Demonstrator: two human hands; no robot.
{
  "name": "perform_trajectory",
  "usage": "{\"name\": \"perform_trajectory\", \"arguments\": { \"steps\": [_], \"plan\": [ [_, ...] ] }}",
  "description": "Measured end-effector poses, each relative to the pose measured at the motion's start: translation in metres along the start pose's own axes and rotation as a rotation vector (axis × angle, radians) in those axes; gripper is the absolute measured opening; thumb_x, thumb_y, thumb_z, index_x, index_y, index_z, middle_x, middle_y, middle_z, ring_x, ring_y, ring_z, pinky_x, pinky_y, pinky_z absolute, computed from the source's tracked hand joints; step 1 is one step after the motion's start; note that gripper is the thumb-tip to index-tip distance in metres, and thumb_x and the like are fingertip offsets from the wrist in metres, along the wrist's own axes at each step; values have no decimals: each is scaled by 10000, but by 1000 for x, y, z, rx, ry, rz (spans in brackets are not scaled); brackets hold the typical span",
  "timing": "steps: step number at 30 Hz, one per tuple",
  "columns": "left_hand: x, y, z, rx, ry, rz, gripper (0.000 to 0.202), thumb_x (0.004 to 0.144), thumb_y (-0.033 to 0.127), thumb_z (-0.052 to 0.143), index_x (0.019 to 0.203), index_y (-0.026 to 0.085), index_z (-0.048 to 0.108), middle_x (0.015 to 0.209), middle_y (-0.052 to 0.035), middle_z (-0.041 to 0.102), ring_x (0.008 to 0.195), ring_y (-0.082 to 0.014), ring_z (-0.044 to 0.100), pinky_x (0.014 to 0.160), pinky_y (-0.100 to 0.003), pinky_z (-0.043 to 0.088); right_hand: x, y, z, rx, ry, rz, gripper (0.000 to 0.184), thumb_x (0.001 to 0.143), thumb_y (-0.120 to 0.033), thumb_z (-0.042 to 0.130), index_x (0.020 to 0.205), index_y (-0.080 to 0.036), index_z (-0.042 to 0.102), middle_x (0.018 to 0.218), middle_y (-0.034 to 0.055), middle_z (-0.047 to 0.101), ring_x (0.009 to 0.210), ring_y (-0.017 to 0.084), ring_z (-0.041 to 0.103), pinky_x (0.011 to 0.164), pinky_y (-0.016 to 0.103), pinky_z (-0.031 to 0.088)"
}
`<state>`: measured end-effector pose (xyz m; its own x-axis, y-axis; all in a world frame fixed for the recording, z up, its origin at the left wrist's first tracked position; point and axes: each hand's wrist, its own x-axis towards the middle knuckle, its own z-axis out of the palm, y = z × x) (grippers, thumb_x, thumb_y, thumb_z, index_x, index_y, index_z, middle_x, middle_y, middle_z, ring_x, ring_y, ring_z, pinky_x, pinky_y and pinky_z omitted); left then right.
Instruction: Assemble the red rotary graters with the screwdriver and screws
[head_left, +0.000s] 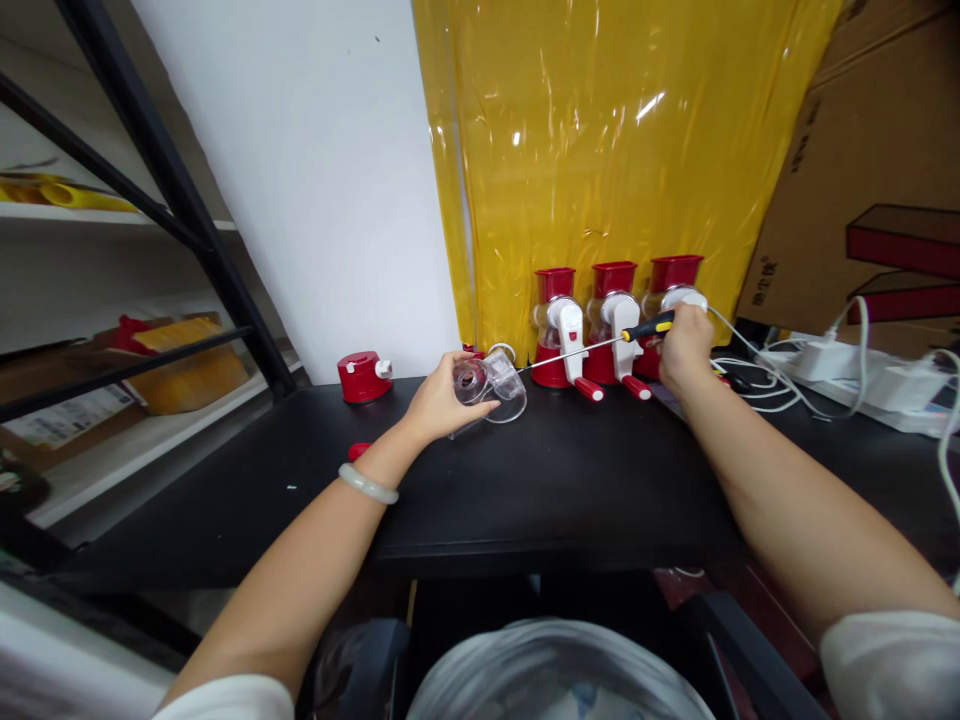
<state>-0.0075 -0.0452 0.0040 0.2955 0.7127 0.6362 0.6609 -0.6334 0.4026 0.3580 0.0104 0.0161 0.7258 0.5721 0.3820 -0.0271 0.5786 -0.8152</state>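
Observation:
My left hand point(442, 402) is closed around a clear plastic grater housing point(506, 388), tilted on its side just above the black table. In my right hand point(686, 350) is a screwdriver point(649, 326) with a black and yellow handle. Its long metal shaft points left, and the tip is at the right side of the clear housing; whether it touches cannot be made out. A red grater base point(363, 377) with a white knob stands left of my left hand. Part of a small red piece point(359, 451) shows beside my left forearm.
Three red-and-white rotary graters point(556, 325) stand in a row at the back, before a yellow plastic sheet point(600, 130). White cables and a power strip point(877, 385) lie at the right. A lined bin point(555, 640) is below the table's front edge; a shelf rack point(225, 290) stands left.

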Motion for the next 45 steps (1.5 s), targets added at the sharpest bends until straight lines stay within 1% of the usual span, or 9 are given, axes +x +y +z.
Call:
{"name": "perform_trajectory", "arguments": {
  "steps": [3, 6, 11, 15, 19, 23, 33, 40, 45],
  "plan": [
    [0, 0, 0, -10, 4, 14, 789, 640, 451, 834, 1271, 224, 419, 1267, -136, 631, 1168, -307, 627, 995, -486, 507, 0, 0, 0, 0, -2, 9, 172, 861, -340, 512, 718, -246, 520, 563, -37, 459, 429, 120, 441, 371, 259, 338],
    [-1, -1, 1, -13, 7, 30, 793, 638, 431, 838, 1276, 228, 413, 1255, -133, 636, 1163, -309, 630, 999, -496, 501, 0, -1, 0, 9, 1, 12, 177, 864, -309, 492, 699, -249, 517, 546, -36, 460, 411, 120, 425, 366, 269, 339],
    [-1, -1, 2, -37, 8, 64, 798, 635, 401, 844, 1287, 238, 413, 1250, -132, 637, 1161, -312, 632, 998, -512, 501, 1, 1, 0, 17, -22, 3, 156, 851, -270, 476, 707, -243, 530, 538, -27, 479, 404, 127, 442, 345, 269, 323],
    [-1, 0, 2, -58, 10, 93, 799, 644, 398, 842, 1297, 234, 411, 1242, -126, 643, 1162, -297, 632, 1005, -494, 502, 1, 5, 1, 29, -30, -29, 169, 844, -328, 507, 697, -249, 536, 538, -22, 481, 389, 132, 447, 315, 270, 316],
    [-1, -1, 3, -52, 13, 101, 820, 644, 417, 843, 1310, 235, 400, 1256, -123, 639, 1170, -292, 627, 1009, -487, 502, 2, 10, 2, 40, -50, -42, 200, 845, -381, 520, 680, -269, 536, 542, -14, 490, 408, 143, 467, 317, 278, 344],
    [-1, 0, 4, -48, 7, 107, 831, 641, 415, 845, 1314, 230, 393, 1243, -129, 643, 1164, -294, 632, 1004, -483, 506, 2, 11, 2, 38, -54, -42, 212, 846, -395, 514, 677, -269, 536, 554, -13, 495, 425, 140, 468, 336, 279, 363],
    [-3, 5, 2, -45, -1, 117, 846, 642, 411, 848, 1326, 230, 384, 1245, -129, 646, 1170, -288, 633, 1016, -484, 506, -3, 9, 4, 33, -77, -38, 213, 840, -401, 523, 677, -265, 536, 514, -26, 484, 386, 132, 450, 311, 267, 334],
    [-3, 6, 3, -63, -8, 116, 840, 638, 394, 850, 1323, 237, 388, 1246, -129, 643, 1178, -297, 629, 1015, -498, 504, -6, 8, 5, 20, -89, -43, 267, 857, -468, 526, 665, -282, 526, 500, -27, 464, 350, 137, 437, 289, 289, 313],
    [-3, 7, 2, -56, -16, 108, 846, 634, 391, 856, 1320, 229, 388, 1229, -123, 658, 1152, -288, 644, 999, -487, 516, -8, 6, 6, 16, -97, -50, 261, 863, -448, 529, 668, -274, 539, 506, -20, 475, 351, 135, 427, 288, 286, 295]
  ]
}}
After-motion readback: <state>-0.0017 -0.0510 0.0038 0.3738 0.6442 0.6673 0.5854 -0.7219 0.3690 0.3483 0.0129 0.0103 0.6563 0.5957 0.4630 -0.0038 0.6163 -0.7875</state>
